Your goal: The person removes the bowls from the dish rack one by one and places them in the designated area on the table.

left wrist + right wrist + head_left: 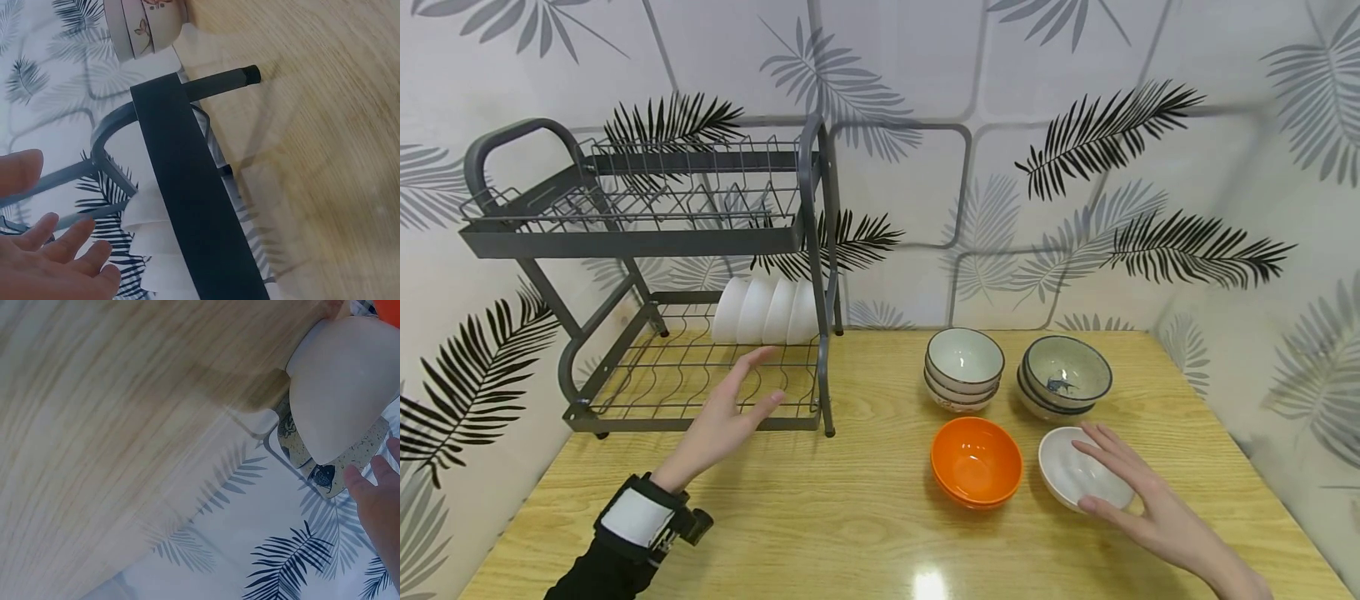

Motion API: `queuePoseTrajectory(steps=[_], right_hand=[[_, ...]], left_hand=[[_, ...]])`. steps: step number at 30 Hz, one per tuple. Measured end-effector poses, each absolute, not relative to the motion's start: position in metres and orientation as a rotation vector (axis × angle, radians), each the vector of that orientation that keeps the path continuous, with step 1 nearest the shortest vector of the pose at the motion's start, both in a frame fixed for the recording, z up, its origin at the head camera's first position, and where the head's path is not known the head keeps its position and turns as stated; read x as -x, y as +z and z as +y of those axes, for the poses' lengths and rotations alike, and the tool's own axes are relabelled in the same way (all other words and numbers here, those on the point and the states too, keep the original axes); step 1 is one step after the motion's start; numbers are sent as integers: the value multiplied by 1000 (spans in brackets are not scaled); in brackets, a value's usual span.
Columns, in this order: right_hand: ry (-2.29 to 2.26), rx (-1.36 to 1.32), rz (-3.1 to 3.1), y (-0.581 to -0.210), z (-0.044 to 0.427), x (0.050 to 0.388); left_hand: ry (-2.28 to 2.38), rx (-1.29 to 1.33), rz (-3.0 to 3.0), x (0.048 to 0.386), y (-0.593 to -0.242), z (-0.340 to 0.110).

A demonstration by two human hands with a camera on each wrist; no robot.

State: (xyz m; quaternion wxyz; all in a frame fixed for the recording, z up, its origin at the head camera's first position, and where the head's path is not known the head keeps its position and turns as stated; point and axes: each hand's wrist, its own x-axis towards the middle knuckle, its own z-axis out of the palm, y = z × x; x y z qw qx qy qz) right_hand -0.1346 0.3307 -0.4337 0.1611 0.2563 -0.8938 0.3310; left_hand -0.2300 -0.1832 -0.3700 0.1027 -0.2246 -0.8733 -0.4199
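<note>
white bowl [1085, 477]: grip gently from opposite sides with right hand [1159, 510], loose-fingered and holding nothing, like left hand [725, 419].

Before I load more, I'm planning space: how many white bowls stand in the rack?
4: from left, the first bowl, second bowl, third bowl and fourth bowl, side by side at the right end of the lower shelf. More may be hidden behind them.

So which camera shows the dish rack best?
The head view: it shows the dish rack almost whole, both shelves included, with only the left hand covering a little. The left wrist view catches just part of it, up close and cut off; the right wrist view shows none of it.
</note>
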Motion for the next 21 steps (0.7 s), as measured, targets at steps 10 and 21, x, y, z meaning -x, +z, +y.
queuePoseTrajectory(steps=[10,21], right_hand=[[949,-686,-2578,-433,333,134],[959,-652,-2610,-431,332,131]], left_hand=[[-1432,448,-2643,248,-368,-206],[-1432,355,-2679,269,-360,-222]])
